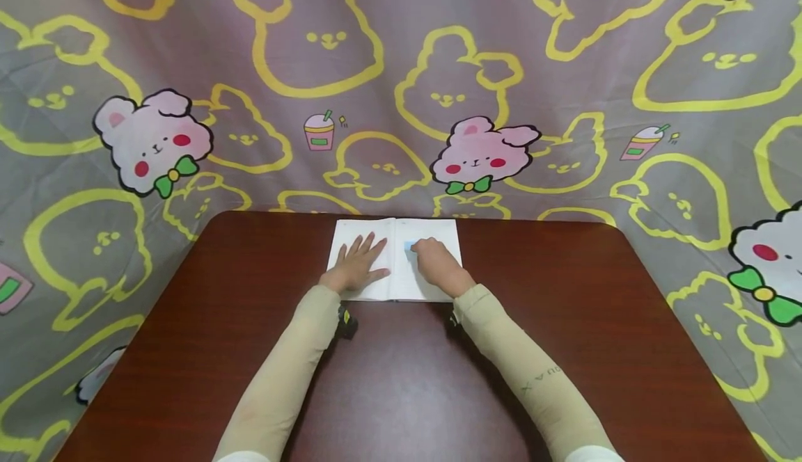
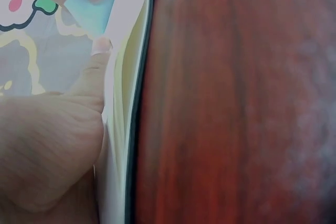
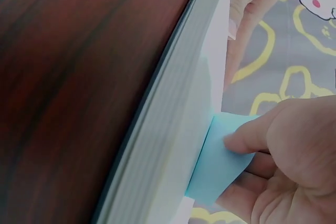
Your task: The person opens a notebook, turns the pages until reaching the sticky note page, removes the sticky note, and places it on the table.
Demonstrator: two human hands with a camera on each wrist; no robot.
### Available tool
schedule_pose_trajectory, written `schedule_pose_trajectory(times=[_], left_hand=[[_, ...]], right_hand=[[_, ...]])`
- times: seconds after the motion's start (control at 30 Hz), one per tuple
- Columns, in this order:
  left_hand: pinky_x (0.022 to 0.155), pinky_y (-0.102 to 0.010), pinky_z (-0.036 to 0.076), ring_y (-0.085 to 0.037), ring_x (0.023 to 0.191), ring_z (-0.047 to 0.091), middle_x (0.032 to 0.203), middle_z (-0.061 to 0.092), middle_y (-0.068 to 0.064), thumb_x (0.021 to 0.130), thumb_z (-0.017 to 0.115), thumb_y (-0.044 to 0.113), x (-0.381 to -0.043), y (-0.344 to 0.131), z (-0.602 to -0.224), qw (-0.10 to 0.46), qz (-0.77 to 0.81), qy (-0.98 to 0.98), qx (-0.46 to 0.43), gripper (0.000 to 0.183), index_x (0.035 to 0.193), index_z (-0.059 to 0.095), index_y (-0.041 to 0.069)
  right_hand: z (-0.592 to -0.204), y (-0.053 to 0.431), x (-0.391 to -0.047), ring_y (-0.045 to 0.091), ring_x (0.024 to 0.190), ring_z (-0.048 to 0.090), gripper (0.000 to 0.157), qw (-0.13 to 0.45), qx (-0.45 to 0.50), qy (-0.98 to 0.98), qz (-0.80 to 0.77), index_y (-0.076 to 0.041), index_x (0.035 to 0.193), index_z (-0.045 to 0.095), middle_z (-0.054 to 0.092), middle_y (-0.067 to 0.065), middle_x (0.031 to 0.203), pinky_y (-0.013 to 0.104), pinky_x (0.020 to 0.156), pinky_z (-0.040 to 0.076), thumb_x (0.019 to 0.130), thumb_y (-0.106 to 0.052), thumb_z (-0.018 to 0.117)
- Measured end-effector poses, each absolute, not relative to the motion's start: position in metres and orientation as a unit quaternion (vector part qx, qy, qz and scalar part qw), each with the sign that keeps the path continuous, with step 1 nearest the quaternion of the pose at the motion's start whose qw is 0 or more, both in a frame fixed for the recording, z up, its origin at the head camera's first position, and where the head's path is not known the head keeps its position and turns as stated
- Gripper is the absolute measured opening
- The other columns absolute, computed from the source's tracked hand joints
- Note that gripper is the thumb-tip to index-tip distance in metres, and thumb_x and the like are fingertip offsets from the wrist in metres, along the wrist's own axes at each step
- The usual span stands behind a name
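Note:
An open notebook point(image 1: 413, 288) with white pages lies on the table, its dark cover edge showing in both wrist views. My left hand point(image 1: 358, 266) rests on the left page with its fingers spread. Over the right page, my right hand point(image 1: 438, 264) pinches a light blue sticky note point(image 3: 215, 161) between thumb and curled fingers. One edge of the note meets the page while the rest stands up from it, as the right wrist view shows. The left thumb point(image 2: 94, 72) lies on the paper near the note.
The dark red-brown wooden table point(image 1: 401, 378) spreads around the notebook. Behind it hangs a grey curtain point(image 1: 388, 86) with yellow outlines and cartoon rabbits. Dark wrist devices point(image 1: 346, 323) sit under the forearms, which wear beige sleeves point(image 1: 282, 371).

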State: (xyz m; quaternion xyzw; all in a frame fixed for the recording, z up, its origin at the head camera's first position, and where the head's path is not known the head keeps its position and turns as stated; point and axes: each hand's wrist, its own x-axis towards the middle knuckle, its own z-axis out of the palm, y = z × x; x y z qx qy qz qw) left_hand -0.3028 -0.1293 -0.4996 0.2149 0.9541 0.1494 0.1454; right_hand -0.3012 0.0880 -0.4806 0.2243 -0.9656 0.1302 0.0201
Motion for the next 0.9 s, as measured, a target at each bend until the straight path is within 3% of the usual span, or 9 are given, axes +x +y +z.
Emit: schedule_pose_trajectory(times=[0.13,0.2,0.3,0.37,0.47,0.57,0.63,0.7,0.9], left_hand=[[0.123,-0.063,-0.003,-0.039,0.157,-0.006,0.171,-0.004,-0.013,0.106,0.041,0.054,-0.303,-0.131,-0.501,0.144,0.151,0.954,0.214,0.076,0.165,0.009,0.02],[0.123,-0.063,-0.005,-0.038,0.157,-0.007,0.171,-0.005,-0.013,0.106,0.041,0.055,-0.304,-0.131,-0.504,0.146,0.157,0.953,0.214,0.076,0.166,0.008,0.02],[0.123,-0.062,-0.007,-0.038,0.157,-0.009,0.171,-0.007,-0.012,0.106,0.04,0.054,-0.305,-0.132,-0.508,0.149,0.165,0.952,0.212,0.076,0.166,0.007,0.02],[0.123,-0.062,-0.008,-0.038,0.157,-0.009,0.171,-0.007,-0.012,0.106,0.04,0.054,-0.305,-0.132,-0.509,0.149,0.167,0.951,0.212,0.076,0.166,0.007,0.02],[0.123,-0.063,-0.006,-0.039,0.157,-0.008,0.171,-0.006,-0.013,0.106,0.04,0.053,-0.304,-0.131,-0.507,0.147,0.164,0.951,0.215,0.076,0.166,0.007,0.02],[0.123,-0.063,-0.005,-0.039,0.157,-0.007,0.171,-0.005,-0.014,0.106,0.041,0.053,-0.303,-0.131,-0.504,0.147,0.163,0.951,0.218,0.076,0.165,0.008,0.019],[0.123,-0.063,-0.005,-0.039,0.157,-0.007,0.171,-0.005,-0.013,0.106,0.041,0.053,-0.303,-0.131,-0.504,0.15,0.164,0.951,0.216,0.076,0.165,0.008,0.019],[0.123,-0.062,-0.007,-0.038,0.157,-0.009,0.171,-0.007,-0.013,0.106,0.041,0.054,-0.303,-0.131,-0.506,0.154,0.165,0.951,0.213,0.076,0.166,0.007,0.02],[0.123,-0.062,-0.009,-0.039,0.157,-0.009,0.171,-0.007,-0.013,0.106,0.041,0.054,-0.304,-0.13,-0.506,0.151,0.172,0.95,0.214,0.076,0.166,0.007,0.02]], right_hand=[[-0.479,0.094,-0.303,0.037,0.097,0.072,0.032,0.018,0.23,-0.957,0.178,0.003,0.114,0.075,0.074,0.023,0.106,0.046,0.08,0.059,0.095,0.007,0.05],[-0.478,0.099,-0.303,0.032,0.084,0.071,0.034,0.013,0.223,-0.95,0.217,0.004,0.121,0.072,0.073,0.022,0.113,0.042,0.074,0.058,0.097,0.006,0.048],[-0.479,0.106,-0.304,0.018,0.064,0.056,0.033,0.014,0.218,-0.939,0.266,0.004,0.125,0.07,0.073,0.022,0.116,0.032,0.064,0.049,0.099,0.003,0.049],[-0.48,0.11,-0.304,0.014,0.059,0.04,0.032,0.011,0.213,-0.932,0.292,0.004,0.126,0.069,0.072,0.022,0.118,0.028,0.06,0.039,0.101,0.002,0.05],[-0.48,0.116,-0.305,0.012,0.054,0.038,0.03,0.006,0.203,-0.921,0.332,0.005,0.126,0.069,0.073,0.025,0.111,0.026,0.056,0.037,0.102,0.001,0.051],[-0.48,0.122,-0.305,0.011,0.048,0.028,0.026,0.006,0.192,-0.912,0.362,0.009,0.09,0.071,0.065,0.016,0.072,0.026,0.05,0.031,0.103,-0.001,0.052],[-0.479,0.126,-0.306,0.011,0.047,0.023,0.038,0.018,0.193,-0.907,0.375,0.001,0.065,0.052,0.041,0.005,0.055,0.025,0.05,0.028,0.103,-0.001,0.052],[-0.477,0.132,-0.307,0.011,0.047,0.023,0.048,0.038,0.195,-0.903,0.381,-0.01,0.061,0.031,0.024,-0.001,0.054,0.026,0.051,0.027,0.103,-0.002,0.053],[-0.472,0.158,-0.311,0.013,0.044,0.026,0.048,0.082,0.162,-0.901,0.395,-0.012,0.061,0.035,0.026,-0.003,0.051,0.028,0.048,0.028,0.105,-0.008,0.052]])
